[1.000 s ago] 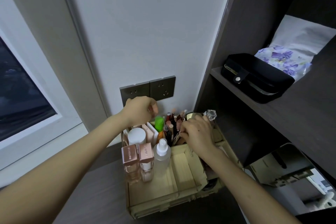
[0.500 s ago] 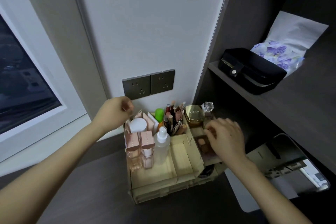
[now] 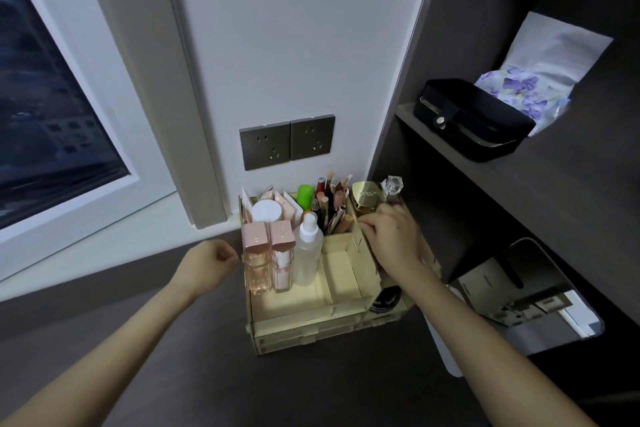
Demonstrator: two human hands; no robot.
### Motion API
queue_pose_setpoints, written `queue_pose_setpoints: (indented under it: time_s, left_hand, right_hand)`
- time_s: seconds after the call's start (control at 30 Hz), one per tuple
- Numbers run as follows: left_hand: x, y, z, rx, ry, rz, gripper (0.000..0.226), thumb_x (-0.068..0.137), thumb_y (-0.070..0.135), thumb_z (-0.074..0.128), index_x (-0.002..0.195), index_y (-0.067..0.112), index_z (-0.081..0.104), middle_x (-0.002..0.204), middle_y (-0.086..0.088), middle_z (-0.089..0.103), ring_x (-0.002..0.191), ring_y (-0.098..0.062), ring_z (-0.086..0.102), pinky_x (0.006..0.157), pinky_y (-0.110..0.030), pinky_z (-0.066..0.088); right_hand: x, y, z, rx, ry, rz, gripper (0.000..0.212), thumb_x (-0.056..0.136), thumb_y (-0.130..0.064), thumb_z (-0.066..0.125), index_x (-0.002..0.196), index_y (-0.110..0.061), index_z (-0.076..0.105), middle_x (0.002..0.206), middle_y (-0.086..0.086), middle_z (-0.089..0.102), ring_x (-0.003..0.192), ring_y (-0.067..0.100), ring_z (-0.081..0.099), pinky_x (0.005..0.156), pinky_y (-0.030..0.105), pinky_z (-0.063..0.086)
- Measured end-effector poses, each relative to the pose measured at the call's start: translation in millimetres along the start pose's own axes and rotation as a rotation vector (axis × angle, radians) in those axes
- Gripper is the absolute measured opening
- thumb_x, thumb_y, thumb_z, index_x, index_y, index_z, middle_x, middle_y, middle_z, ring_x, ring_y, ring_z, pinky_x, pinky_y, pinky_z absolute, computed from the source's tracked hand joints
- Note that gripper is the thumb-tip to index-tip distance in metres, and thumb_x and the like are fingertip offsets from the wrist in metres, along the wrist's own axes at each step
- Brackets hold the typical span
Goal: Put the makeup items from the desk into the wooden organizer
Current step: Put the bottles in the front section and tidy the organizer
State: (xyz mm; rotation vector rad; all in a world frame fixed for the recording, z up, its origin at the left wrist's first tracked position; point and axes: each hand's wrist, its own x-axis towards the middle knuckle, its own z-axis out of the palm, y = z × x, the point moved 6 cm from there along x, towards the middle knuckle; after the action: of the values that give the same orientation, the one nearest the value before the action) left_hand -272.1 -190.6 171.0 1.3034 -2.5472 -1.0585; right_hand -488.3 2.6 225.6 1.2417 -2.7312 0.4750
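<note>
The wooden organizer (image 3: 311,324) stands on the dark desk against the wall. It holds two pink-capped bottles (image 3: 268,255), a clear spray bottle (image 3: 308,255), a white jar (image 3: 266,211), a green-capped tube (image 3: 305,196), several pencils and brushes (image 3: 330,206), a gold jar (image 3: 367,199) and a crystal-topped bottle (image 3: 393,185). My right hand (image 3: 393,239) lies palm down over the organizer's right compartment, and what is under it is hidden. My left hand (image 3: 207,262) hovers just left of the organizer, fingers loosely curled, nothing visible in it.
A mirror (image 3: 526,291) lies on the desk to the right of the organizer. Above it, a dark shelf (image 3: 485,184) carries a black case (image 3: 474,120) and a floral pouch (image 3: 526,94). Two wall sockets (image 3: 287,142) sit behind the organizer. A window (image 3: 52,114) is at left.
My left hand has dropped from above the back compartments to the organizer's left side. My right hand went from the pencils to the right compartment.
</note>
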Motion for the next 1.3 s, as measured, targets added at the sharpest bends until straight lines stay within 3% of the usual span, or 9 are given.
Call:
queue_pose_setpoints:
  time_s: [0.1,0.27,0.47,0.93,1.3]
  left_hand:
    - [-4.4,0.8,4.4,0.000,0.006,0.004,0.012,0.084,0.011,0.057,0.083,0.007,0.069,0.075,-0.005,0.065,0.077,-0.024,0.062,0.068,-0.026,0.042]
    - [-9.5,-2.9,9.0,-0.008,-0.009,-0.011,0.013,0.086,0.011,0.057,0.086,0.006,0.068,0.080,-0.007,0.065,0.083,-0.025,0.063,0.071,-0.028,0.043]
    - [-8.8,-11.4,10.7,0.013,-0.015,-0.014,0.013,0.086,0.012,0.056,0.089,0.006,0.068,0.080,-0.005,0.064,0.076,-0.018,0.056,0.069,-0.024,0.038]
    - [-4.8,-16.0,11.0,0.030,-0.023,-0.005,0.014,0.086,0.014,0.056,0.091,0.009,0.068,0.083,-0.001,0.063,0.079,-0.016,0.057,0.072,-0.023,0.039]
    - [-6.4,-11.6,16.1,0.047,-0.054,0.006,0.011,0.086,0.012,0.056,0.086,0.010,0.068,0.081,0.000,0.063,0.078,-0.016,0.057,0.070,-0.024,0.040]
  right_hand:
    - [12.0,-12.1,16.6,-0.123,-0.107,-0.023,0.027,0.096,-0.028,0.047,0.112,-0.022,0.069,0.106,0.004,0.060,0.102,0.022,0.047,0.074,0.029,0.032]
    - [18.3,-15.3,31.0,-0.325,-0.163,-0.009,0.024,0.094,-0.016,0.050,0.109,-0.018,0.069,0.111,0.005,0.059,0.106,0.023,0.049,0.084,0.033,0.041]
    - [26.3,-18.1,36.1,-0.318,-0.164,0.014,0.024,0.092,-0.022,0.052,0.109,-0.018,0.069,0.113,0.006,0.059,0.107,0.024,0.049,0.087,0.034,0.041]
    - [24.9,-20.4,29.6,-0.306,-0.084,0.001,0.030,0.094,-0.034,0.049,0.105,-0.015,0.069,0.107,0.005,0.064,0.103,0.023,0.052,0.086,0.035,0.042]
    - [35.9,-27.0,28.7,-0.309,-0.079,0.017,0.022,0.095,-0.024,0.049,0.100,-0.015,0.069,0.101,0.006,0.068,0.100,0.024,0.056,0.081,0.034,0.044]
